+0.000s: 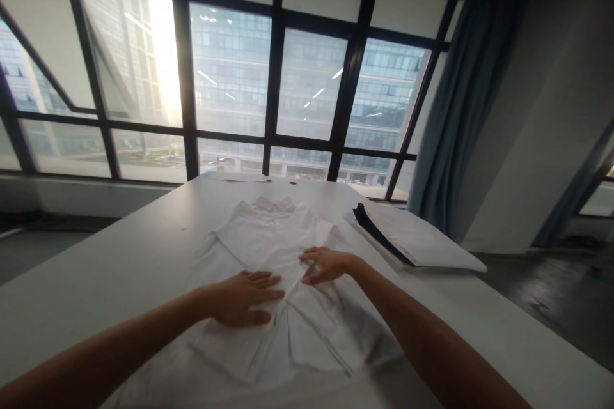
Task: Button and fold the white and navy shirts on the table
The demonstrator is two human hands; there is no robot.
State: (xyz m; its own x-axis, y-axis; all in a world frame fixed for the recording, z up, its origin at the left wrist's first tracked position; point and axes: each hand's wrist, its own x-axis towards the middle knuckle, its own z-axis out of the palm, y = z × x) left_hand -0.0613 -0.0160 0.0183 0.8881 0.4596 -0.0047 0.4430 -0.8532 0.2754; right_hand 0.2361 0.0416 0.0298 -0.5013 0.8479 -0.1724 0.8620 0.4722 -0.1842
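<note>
A white collared shirt (268, 236) is spread on the white table in front of me, its collar toward the far end. My left hand (242, 299) lies flat on the left side of the shirt's front, fingers stretched toward the middle. On the right side of the front, my right hand (323, 265) rests with its fingers apart, touching the cloth. Neither hand grips anything. Creases run between the two hands, and the shirt's lower part shows folds and loose edges close to me.
On the table's (119, 275) right edge lies a stack of folded white cloth (422, 236) with a dark strip along its side. A flat white sheet (235, 176) and small dark round spots are at the far end. Windows and a blue curtain (460, 121) stand behind.
</note>
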